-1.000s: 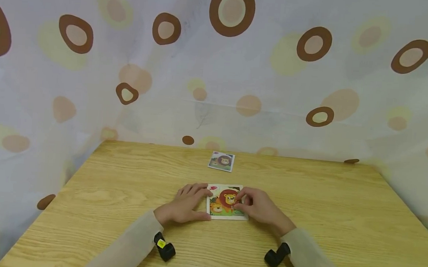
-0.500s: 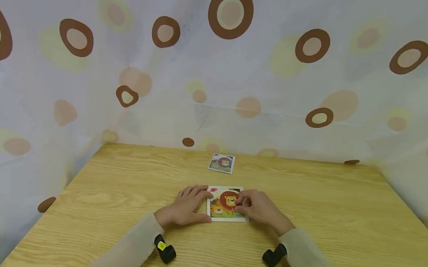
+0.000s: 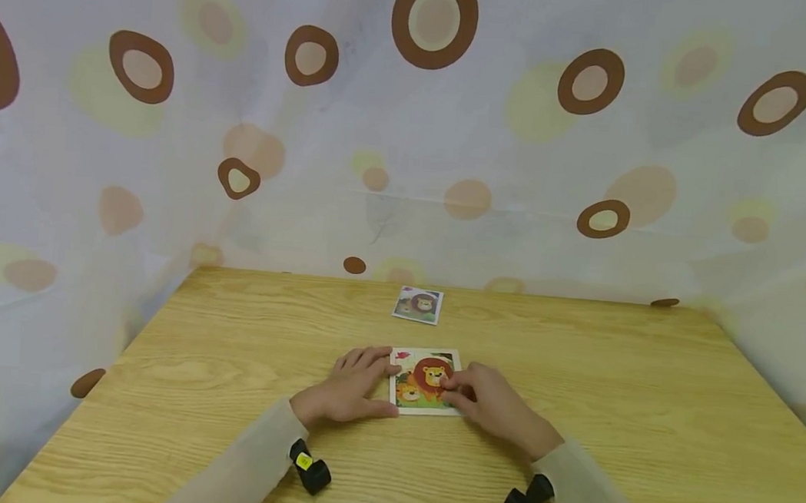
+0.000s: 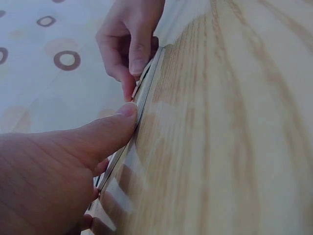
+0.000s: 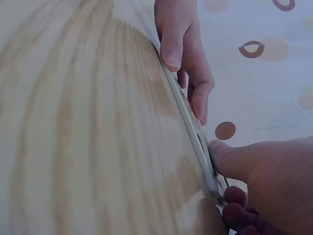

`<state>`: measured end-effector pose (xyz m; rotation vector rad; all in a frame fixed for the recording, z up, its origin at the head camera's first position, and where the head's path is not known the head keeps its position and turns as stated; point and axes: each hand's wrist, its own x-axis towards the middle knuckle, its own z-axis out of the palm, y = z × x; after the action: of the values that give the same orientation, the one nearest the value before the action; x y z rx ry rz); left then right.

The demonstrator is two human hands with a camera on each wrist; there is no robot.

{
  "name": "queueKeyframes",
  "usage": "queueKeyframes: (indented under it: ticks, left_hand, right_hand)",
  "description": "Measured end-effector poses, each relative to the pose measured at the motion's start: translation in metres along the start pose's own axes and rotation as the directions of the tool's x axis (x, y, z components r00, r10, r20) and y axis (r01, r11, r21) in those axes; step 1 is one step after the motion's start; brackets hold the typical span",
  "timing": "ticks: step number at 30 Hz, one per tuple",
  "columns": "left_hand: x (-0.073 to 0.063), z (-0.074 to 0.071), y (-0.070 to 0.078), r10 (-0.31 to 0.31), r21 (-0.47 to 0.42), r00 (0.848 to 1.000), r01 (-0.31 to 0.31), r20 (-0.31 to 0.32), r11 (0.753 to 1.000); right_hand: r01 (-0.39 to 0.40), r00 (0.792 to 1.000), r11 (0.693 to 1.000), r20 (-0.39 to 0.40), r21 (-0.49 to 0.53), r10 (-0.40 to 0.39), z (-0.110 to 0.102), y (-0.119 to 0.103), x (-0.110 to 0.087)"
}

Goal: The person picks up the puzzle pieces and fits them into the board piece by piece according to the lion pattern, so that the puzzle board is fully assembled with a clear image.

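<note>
A square jigsaw puzzle (image 3: 429,369) showing a lion and a cub lies in a white-edged tray (image 3: 424,412) on the table. My left hand (image 3: 349,387) rests against the tray's left side, fingers spread and fairly straight, its thumb (image 4: 112,128) at the near edge. Over the lower right part, my right hand (image 3: 497,403) has thumb and index finger close together, pinching a puzzle piece (image 5: 211,155). The right hand's fingers mostly hide this piece. In the left wrist view, a thin edge stands slightly raised under the right hand (image 4: 134,34).
Behind the tray, a small square picture card (image 3: 417,305) with the same lion scene lies on the wooden table (image 3: 267,312). A pale cloth (image 3: 410,129) with brown rings and spots hangs around the back and sides. Each wrist wears a black camera.
My right hand has shifted slightly down and toward me over the puzzle's right side, uncovering its upper right corner. The left hand stays where it was.
</note>
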<state>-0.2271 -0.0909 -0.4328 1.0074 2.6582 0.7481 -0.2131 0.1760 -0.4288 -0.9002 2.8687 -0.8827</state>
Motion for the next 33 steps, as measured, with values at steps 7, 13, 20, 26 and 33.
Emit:
queueKeyframes:
  ticks: [7,13,20,26,33]
  left_hand:
    - [0.003,-0.002,0.004,-0.036,0.025,0.999,0.036,0.01,0.999]
    - [0.004,-0.002,0.005,-0.037,0.032,0.999,0.036,0.022,0.999]
    - [0.004,-0.007,0.005,-0.044,0.064,0.999,0.043,0.015,0.997]
    - [0.002,-0.008,0.004,-0.054,0.055,0.998,0.053,0.023,0.997]
    - [0.001,-0.003,0.006,-0.052,0.036,0.998,0.051,0.031,0.998]
  right_hand:
    - [0.051,0.999,0.999,0.018,-0.001,-0.051,-0.001,0.003,-0.004]
    - [-0.032,0.999,0.997,0.02,0.071,0.031,-0.003,0.002,-0.004]
    - [-0.121,0.992,0.978,0.047,0.171,0.114,-0.008,-0.002,0.008]
    - [-0.207,0.978,0.96,0.059,0.191,0.2,-0.007,-0.007,0.011]
    - [-0.282,0.959,0.954,0.031,0.104,0.28,-0.005,-0.018,0.004]
